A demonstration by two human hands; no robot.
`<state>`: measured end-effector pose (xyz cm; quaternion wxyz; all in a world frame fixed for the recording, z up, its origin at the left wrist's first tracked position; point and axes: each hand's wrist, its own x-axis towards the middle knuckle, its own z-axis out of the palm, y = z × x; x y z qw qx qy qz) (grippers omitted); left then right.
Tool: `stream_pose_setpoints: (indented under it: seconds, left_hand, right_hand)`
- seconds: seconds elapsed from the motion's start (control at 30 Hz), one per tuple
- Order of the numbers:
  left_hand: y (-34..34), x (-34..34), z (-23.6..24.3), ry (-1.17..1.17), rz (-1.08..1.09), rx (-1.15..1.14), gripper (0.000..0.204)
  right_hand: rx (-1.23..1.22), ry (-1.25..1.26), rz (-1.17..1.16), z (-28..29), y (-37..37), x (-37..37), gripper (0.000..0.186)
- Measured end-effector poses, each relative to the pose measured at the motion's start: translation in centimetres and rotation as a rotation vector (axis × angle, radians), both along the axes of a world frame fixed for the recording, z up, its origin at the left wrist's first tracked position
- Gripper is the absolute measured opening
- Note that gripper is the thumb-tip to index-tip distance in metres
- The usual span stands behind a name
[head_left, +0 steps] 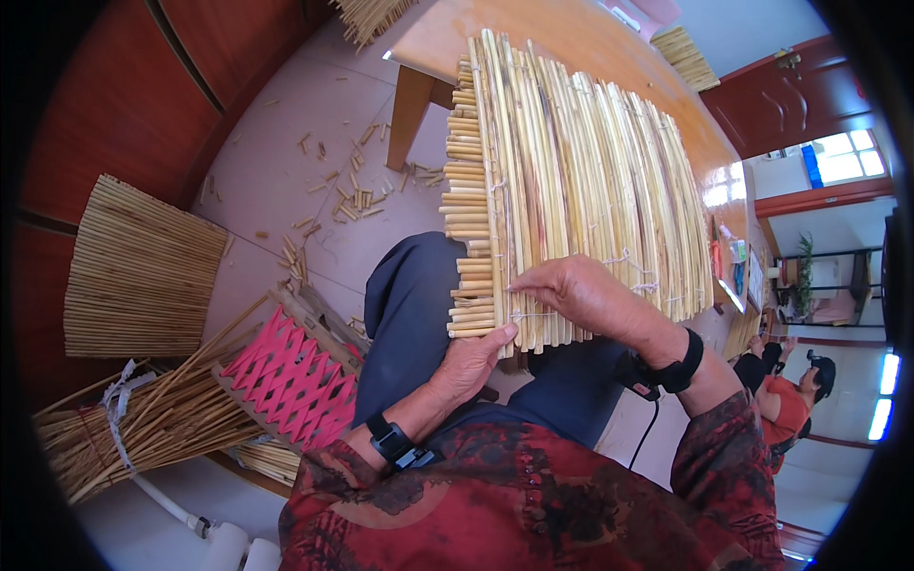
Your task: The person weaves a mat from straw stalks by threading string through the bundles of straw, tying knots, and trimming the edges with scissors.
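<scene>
A mat of straw-coloured reed stalks (595,190) rests across my lap and against the table's edge. Short cut stalks (466,195) lie crosswise in a row along its left edge, next to one long stalk. White thread ties (640,276) show on its near part. My left hand (466,366) holds the mat's near left corner, thumb on top and the other fingers mostly hidden. Over the mat, close to that edge, my right hand (576,288) is closed with its fingertips pinched together. Whatever lies between those fingertips is too small to make out.
An orange-brown table (562,43) stands ahead. Cut stalk pieces (357,195) litter the floor. At left are another reed mat (143,271), a tied bundle of long reeds (171,428) and a seat laced with pink straps (290,381). A person in orange (788,409) sits far right.
</scene>
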<state>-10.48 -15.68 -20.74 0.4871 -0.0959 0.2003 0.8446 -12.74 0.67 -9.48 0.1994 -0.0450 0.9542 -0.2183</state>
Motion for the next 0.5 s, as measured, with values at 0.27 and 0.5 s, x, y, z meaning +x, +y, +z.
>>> stream_pose_setpoints:
  seconds: [0.27, 0.5]
  left_hand:
    - [-0.08, -0.19, 0.37, -0.005, 0.002, -0.019, 0.041]
    - [-0.08, -0.24, 0.39, -0.011, 0.001, -0.026, 0.041]
  right_hand:
    - [-0.049, -0.131, -0.043, 0.84, -0.17, -0.94, 0.017]
    - [0.014, -0.069, 0.007, 0.87, -0.51, -0.96, 0.016]
